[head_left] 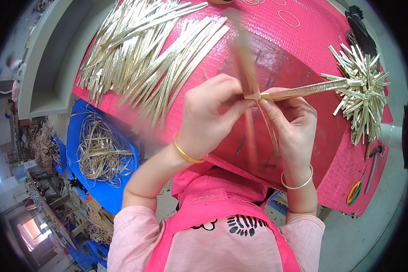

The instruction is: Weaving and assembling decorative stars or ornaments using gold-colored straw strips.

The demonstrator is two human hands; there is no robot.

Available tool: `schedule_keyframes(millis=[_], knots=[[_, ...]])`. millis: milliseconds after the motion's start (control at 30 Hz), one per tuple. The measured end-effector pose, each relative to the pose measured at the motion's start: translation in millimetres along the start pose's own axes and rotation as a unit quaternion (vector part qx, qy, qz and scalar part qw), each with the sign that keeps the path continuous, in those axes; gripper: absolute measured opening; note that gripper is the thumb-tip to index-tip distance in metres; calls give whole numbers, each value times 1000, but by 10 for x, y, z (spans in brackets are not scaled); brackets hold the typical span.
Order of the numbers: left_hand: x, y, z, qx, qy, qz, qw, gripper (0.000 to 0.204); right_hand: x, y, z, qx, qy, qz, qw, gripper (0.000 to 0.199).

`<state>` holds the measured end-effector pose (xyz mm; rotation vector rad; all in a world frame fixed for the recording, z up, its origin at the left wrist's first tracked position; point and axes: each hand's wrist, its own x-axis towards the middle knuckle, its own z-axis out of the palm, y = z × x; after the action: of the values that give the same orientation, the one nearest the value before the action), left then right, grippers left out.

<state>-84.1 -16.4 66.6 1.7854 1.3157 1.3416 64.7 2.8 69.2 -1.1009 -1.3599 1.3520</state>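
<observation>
Above the middle of a dark red mat [299, 145], both my hands pinch flat gold strips [308, 89] where they meet. My left hand [211, 113], with a yellow bangle at its wrist, is closed on the crossing from the left. From the right, my right hand [294, 120] grips the same spot between thumb and fingers; a white bangle circles that wrist. One strip points right, another stands up and is smeared by motion, and narrower ends hang below the fingers. How the strips interlock is hidden by my fingertips.
Loose gold strips [136, 50] lie heaped at the far left of the pink table [313, 41]. Bundled gold pieces [362, 93] sit at the right, near scissors [354, 192] with yellow and green handles. A blue bin [72, 131] of strip scraps stands lower left.
</observation>
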Motion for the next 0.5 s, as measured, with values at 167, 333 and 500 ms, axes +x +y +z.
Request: schedule_keyframes(millis=[167, 333, 500], knots=[[199, 27, -147, 226, 12, 275, 934, 13, 213, -48, -157, 224, -145, 154, 951, 23], [143, 149, -127, -199, -53, -244, 947, 14, 273, 5, -127, 274, -177, 161, 932, 22], [116, 172, -78, -274, -45, -296, 914, 16, 182, -128, -67, 123, -112, 85, 982, 18]])
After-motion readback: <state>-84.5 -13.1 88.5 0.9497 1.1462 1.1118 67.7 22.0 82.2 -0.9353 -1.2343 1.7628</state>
